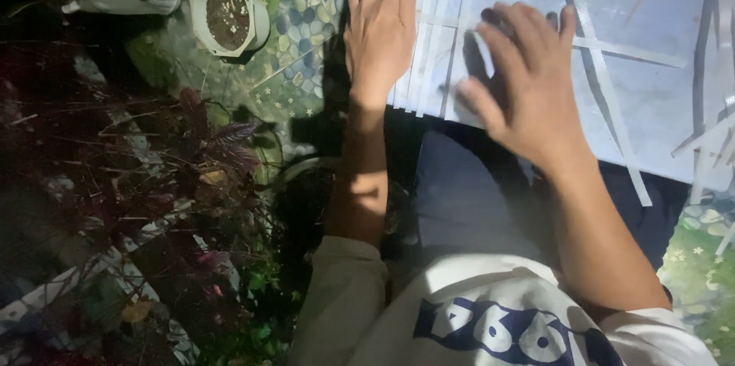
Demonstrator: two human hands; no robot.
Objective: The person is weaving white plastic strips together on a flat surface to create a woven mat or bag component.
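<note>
Both hands, left hand (380, 25) and right hand (528, 83), lie flat (grip wide) on pale strips (612, 44)

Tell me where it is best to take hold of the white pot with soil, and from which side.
Probably by the rim of the pot, from above. It stands upright on the pebble-patterned floor with its mouth open to the top, and the thick rim is bare all round. Fingers could pinch the near edge, one inside and the rest outside. The left hand, flat on the strips, is the nearer one.
</note>
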